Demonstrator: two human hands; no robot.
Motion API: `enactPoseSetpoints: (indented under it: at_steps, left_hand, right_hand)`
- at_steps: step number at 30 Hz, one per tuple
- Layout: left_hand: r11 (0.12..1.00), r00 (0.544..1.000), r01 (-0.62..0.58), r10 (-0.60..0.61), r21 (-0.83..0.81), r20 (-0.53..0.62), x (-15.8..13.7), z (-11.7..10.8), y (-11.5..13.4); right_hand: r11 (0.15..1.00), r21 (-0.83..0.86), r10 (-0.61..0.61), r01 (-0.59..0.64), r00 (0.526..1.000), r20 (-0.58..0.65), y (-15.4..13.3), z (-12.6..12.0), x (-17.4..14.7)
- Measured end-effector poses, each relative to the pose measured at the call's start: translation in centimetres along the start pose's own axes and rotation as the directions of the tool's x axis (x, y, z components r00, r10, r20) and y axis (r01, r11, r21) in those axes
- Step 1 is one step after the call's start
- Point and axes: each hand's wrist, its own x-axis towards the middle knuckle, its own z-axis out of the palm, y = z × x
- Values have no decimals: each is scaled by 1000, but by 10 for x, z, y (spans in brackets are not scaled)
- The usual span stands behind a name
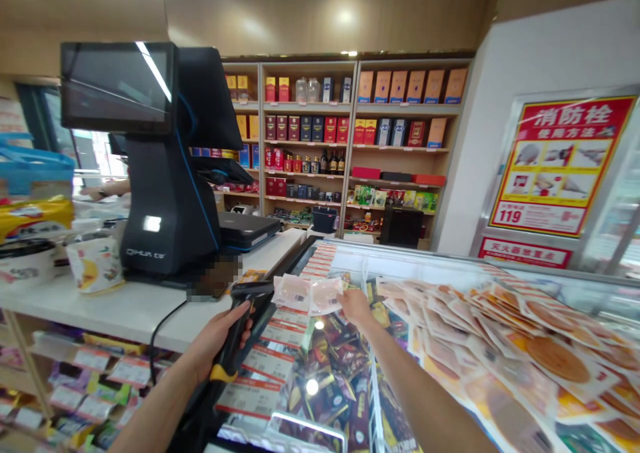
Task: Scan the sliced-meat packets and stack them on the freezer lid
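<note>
My left hand (225, 336) is wrapped round the handle of a black barcode scanner (245, 299), whose head points toward a clear plastic packet. My right hand (356, 308) pinches the right end of that plastic packet (307, 294), which has pale contents and is held above the glass-topped freezer (345, 249). The scanner head is close to the packet's left end; whether they touch I cannot tell. Right of my right hand, many flat packets (500, 333) with round orange-brown and pale contents lie heaped on the freezer top.
A black checkout terminal (165, 193) stands on the white counter (100, 306) at left, near a paper cup (95, 263). Price labels (265, 366) line the freezer's left edge; wrapped goods (340, 373) show through the glass. Behind are shelves (310, 109) of boxes and bottles.
</note>
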Motion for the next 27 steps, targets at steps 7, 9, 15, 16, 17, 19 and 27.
enactPoseSetpoints:
  at_steps: [7,9,15,16,17,19,27]
  left_hand:
    - [998,997,-8,3,59,83,-2,19,-2]
    - [997,991,-29,20,75,129,-5,29,-3]
    - [993,987,-18,-1,114,163,-20,63,-3]
    - [993,986,-9,-10,116,165,-22,68,-3]
    - [994,986,-3,-16,113,169,-24,72,-3]
    - [995,982,1,-20,104,185,-25,78,-5]
    - [997,982,-4,-10,72,188,-19,85,-11]
  right_hand:
    - [982,-181,-50,48,999,-5,9,-49,-4]
    - [972,-233,-59,43,996,-63,18,-77,-6]
    - [882,-462,-49,-98,954,-296,77,-170,-13]
    - [852,-508,-34,-130,953,-301,90,-182,-16]
    - [824,-540,-1,-170,954,-301,103,-192,-19]
    - [789,-571,65,-228,955,-291,127,-207,-26]
    - [807,-574,1,-140,972,-237,120,-195,-43]
